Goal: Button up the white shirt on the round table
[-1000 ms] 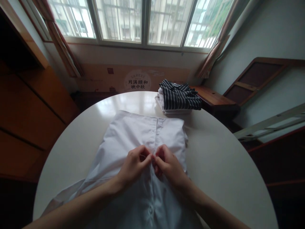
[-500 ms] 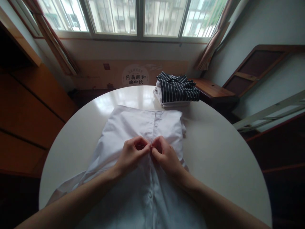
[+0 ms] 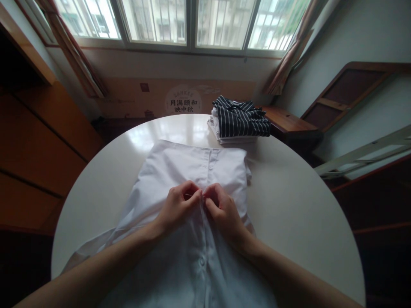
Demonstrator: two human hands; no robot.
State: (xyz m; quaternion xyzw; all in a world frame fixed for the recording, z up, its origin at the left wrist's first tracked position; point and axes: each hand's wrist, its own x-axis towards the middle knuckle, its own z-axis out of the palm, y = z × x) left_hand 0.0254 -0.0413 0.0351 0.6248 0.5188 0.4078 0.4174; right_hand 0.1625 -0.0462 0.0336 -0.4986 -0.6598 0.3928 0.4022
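Observation:
A white button-up shirt lies spread on the round table, its button front running down the middle. My left hand pinches one edge of that front between thumb and forefinger. Close against it, my right hand pinches the other edge, the fingertips of both hands almost meeting. Whatever button lies between the fingertips is hidden. One button shows on the front nearer to me, and another lies beyond my hands, where the two edges sit slightly apart.
The white round table carries a stack of folded clothes at its far right, a black-and-white striped garment on top of white ones. Behind it are a wooden bench and a window wall. Wooden cabinets stand at the left.
Both hands stay at the same place on the shirt front, with only a slight shift of the fingers. The view has moved very slightly.

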